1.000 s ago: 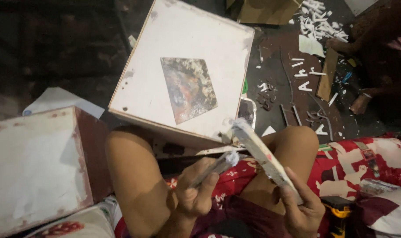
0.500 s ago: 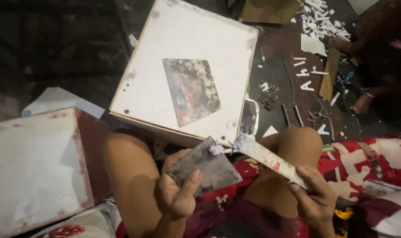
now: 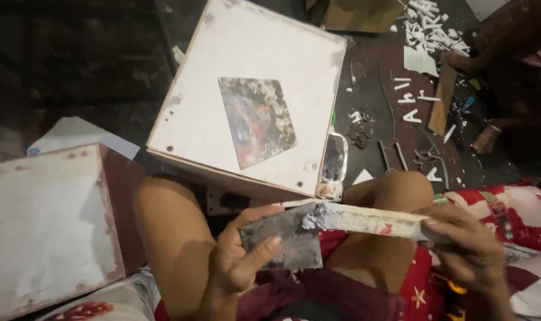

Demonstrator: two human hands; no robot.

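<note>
Grey smeared scraper blade (image 3: 285, 241) over lap, pinched by left hand (image 3: 238, 261), thumb on top.
Putty-caked stick (image 3: 371, 221) touching blade's upper edge, right hand (image 3: 466, 252) fingers curled tight round its end; white square board (image 3: 252, 95) just beyond knees.

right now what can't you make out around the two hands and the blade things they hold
- Head view: far end of the long scraper is hidden inside the right hand.
- Head view: lower edge of the flat grey blade is covered by the left hand.
- Head view: the grey paste where they meet is blurred.
- Head view: small white cut pieces are too small to read.
</note>
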